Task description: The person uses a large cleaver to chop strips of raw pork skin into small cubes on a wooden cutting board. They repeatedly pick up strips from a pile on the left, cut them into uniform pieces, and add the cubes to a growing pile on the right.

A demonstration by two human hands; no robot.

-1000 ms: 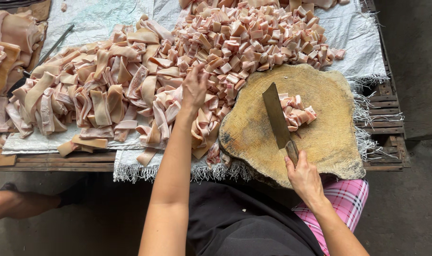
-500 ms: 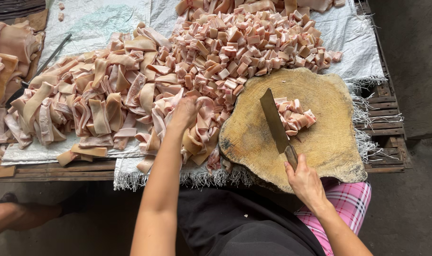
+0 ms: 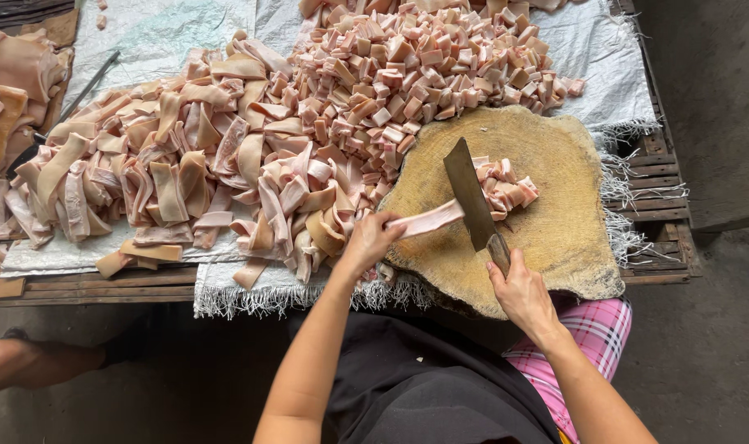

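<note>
On chopping block [image 3: 555,238], strip [image 3: 428,219] in left fingers [image 3: 373,234] (cleaver [image 3: 470,197] beside).

packages: none | labels: none | signs: none | screens: none | closest thing: white woven sacking [image 3: 605,74] spread flat under the meat, no print visible on it

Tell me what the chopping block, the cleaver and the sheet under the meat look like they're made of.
Chopping block: a thick round slab of wood, going by its tan, scarred, rough face and irregular edge. Cleaver: a dull grey metal blade, probably steel; its handle is hidden in the right hand. Sheet: woven white sacking, likely plastic, fraying into loose threads.
</note>
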